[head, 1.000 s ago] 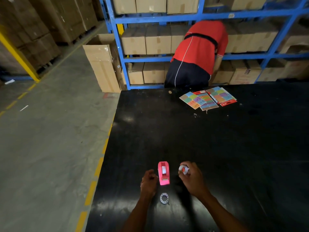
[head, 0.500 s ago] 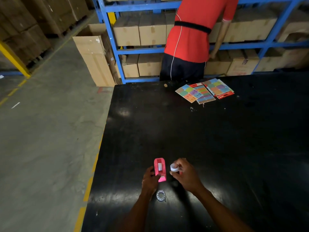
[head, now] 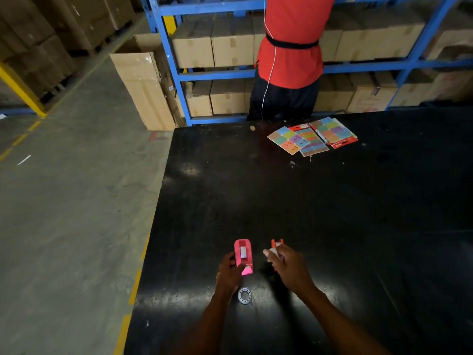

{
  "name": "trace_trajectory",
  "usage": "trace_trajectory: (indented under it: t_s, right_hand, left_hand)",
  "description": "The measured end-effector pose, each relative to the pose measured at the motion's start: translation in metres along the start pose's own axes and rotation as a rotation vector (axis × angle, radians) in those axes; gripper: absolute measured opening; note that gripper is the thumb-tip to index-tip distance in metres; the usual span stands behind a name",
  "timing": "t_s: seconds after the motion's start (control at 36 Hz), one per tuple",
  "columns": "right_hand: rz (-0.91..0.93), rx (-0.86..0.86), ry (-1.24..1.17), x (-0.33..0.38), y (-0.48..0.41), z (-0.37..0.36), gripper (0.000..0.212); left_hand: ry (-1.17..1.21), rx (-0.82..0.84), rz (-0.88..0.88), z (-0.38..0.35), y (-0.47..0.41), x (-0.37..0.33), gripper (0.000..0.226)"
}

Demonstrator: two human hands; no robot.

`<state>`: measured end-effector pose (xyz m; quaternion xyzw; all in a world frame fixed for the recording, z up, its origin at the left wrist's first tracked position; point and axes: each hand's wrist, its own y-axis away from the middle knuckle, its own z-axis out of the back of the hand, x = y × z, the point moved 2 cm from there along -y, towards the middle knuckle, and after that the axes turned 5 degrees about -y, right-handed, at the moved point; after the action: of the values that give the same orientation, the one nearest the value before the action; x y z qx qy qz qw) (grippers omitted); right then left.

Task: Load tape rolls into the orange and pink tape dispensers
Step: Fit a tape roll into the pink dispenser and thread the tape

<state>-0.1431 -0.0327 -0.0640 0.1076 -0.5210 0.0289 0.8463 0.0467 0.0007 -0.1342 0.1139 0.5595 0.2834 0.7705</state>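
While left hand [head: 229,274] grips pink plastic tape dispenser [head: 243,256], already loaded, right hand [head: 288,269] pinches orange dispenser [head: 276,248] just right; loading unclear. Spare clear tape roll [head: 245,296] lies near.

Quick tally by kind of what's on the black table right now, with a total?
Tape dispensers: 2, pink dispenser beside the left hand, orange dispenser at the right hand
Loose tape rolls: 1, tape roll
Sticky-note packs: 3
Total: 6
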Motion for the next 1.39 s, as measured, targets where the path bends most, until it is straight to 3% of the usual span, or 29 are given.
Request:
trace_trajectory:
  t_s: [0.17, 0.28, 0.42, 0.64, 0.89, 1.22, 1.39]
  right_hand:
    - [-0.007, 0.308, 0.213, -0.004, 0.014, -0.012, 0.019]
    - [-0.034, 0.394, 0.396, -0.013, 0.037, -0.02, 0.016]
    - [0.014, 0.332, 0.554, -0.016, 0.056, -0.018, 0.023]
    - [0.032, 0.339, 0.552, -0.02, 0.06, -0.016, 0.024]
    - [0.04, 0.373, 0.673, -0.027, 0.06, -0.024, 0.054]
    - [0.264, 0.142, 0.613, 0.004, 0.032, -0.043, 0.021]
    - [0.28, 0.222, 0.658, 0.02, -0.019, -0.059, 0.046]
  left_hand:
    - [-0.003, -0.025, 0.003, 0.0, 0.004, -0.001, 0.04]
    - [0.014, -0.04, 0.006, 0.0, 0.006, 0.0, 0.041]
    - [-0.005, -0.083, 0.004, -0.001, 0.01, -0.002, 0.04]
    - [0.018, -0.051, -0.002, -0.003, 0.01, 0.002, 0.038]
    - [-0.001, -0.03, -0.001, -0.001, 0.019, -0.003, 0.035]
    - [0.04, -0.033, 0.006, 0.001, 0.019, 0.002, 0.04]
    - [0.007, 0.0, -0.042, -0.006, -0.014, 0.042, 0.045]
